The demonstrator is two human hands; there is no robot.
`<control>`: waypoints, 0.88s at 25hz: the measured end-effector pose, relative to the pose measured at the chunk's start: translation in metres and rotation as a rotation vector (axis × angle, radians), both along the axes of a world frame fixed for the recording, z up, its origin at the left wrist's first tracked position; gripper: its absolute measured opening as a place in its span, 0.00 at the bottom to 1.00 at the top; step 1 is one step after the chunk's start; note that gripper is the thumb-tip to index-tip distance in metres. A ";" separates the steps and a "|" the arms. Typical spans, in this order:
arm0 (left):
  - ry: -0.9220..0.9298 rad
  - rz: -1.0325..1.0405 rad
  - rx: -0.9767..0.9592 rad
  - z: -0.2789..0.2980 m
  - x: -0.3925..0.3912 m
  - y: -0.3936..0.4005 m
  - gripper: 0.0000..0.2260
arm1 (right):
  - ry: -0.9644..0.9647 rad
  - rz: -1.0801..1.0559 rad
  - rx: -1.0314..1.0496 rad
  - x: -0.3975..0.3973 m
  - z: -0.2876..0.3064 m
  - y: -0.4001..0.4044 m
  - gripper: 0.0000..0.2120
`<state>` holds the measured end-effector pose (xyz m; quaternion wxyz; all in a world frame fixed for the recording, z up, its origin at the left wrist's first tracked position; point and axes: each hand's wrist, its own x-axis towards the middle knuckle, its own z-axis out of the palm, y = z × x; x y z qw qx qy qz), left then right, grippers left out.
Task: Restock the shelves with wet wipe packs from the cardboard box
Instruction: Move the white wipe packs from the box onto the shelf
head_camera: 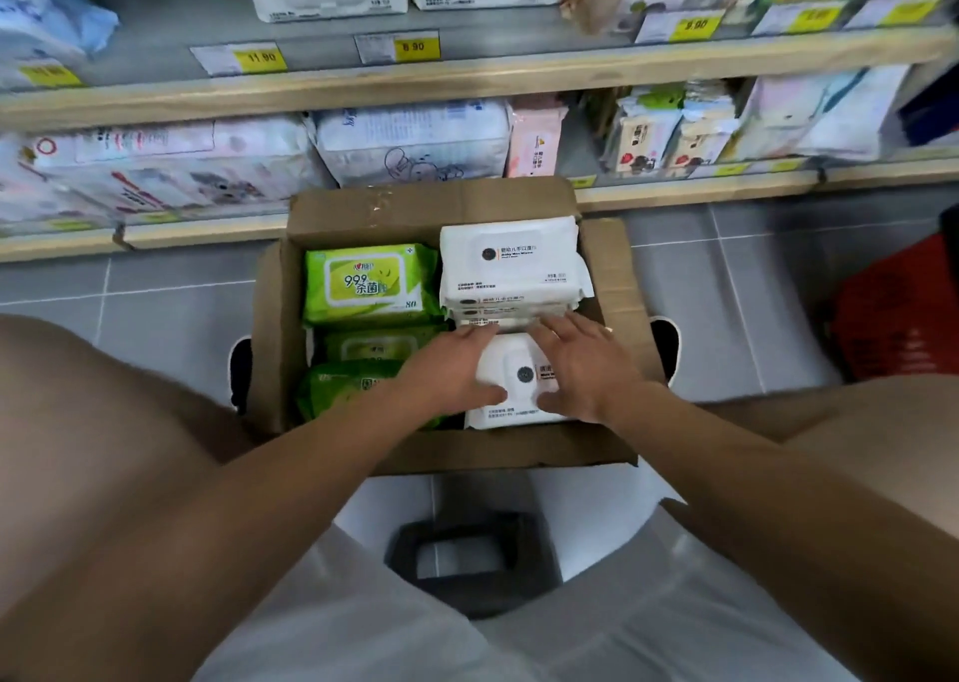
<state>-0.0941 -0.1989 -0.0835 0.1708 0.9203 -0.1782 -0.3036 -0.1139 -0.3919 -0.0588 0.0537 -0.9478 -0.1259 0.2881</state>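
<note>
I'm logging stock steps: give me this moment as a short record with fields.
box: open cardboard box on the floor below the shelves
left side: green packs
right side: white packs
left hand: on near white pack
right hand: on the same pack
lifted: not yet

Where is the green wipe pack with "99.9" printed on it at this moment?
In the head view, the green 99.9 pack lies in the far left part of the cardboard box, beside the white pack stack and above two more green packs.
</note>
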 end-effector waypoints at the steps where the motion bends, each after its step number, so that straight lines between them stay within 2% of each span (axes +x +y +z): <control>1: 0.044 0.001 0.003 -0.007 0.001 -0.002 0.42 | 0.031 -0.039 0.010 0.003 -0.002 -0.003 0.44; 4: 0.143 0.038 0.005 -0.023 0.010 -0.005 0.48 | 0.077 -0.119 0.027 0.010 -0.008 -0.012 0.45; 5: 0.161 0.039 -0.002 -0.026 0.014 -0.007 0.48 | 0.082 -0.126 0.022 0.012 -0.010 -0.015 0.45; 7: 0.158 0.035 -0.007 -0.027 0.020 -0.009 0.40 | 0.091 -0.133 0.016 0.015 -0.013 -0.020 0.45; 9: 0.113 0.028 -0.004 -0.024 0.021 -0.011 0.33 | 0.105 -0.144 0.029 0.019 -0.014 -0.023 0.45; 11: 0.072 0.042 -0.018 -0.021 0.020 -0.009 0.30 | 0.120 -0.134 0.044 0.027 -0.013 -0.023 0.46; 14: -0.036 0.020 -0.066 -0.013 0.014 0.000 0.32 | 0.159 -0.064 0.060 0.036 -0.013 -0.020 0.49; 18: -0.271 -0.098 -0.139 -0.003 0.001 0.011 0.32 | 0.325 0.009 0.070 0.047 -0.016 -0.011 0.57; 20: -0.342 -0.149 -0.152 -0.006 -0.003 0.020 0.31 | 0.345 0.027 0.070 0.051 -0.014 -0.006 0.55; 22: -0.299 -0.121 -0.199 -0.003 0.003 0.030 0.28 | 0.291 0.060 0.057 0.050 -0.012 -0.003 0.51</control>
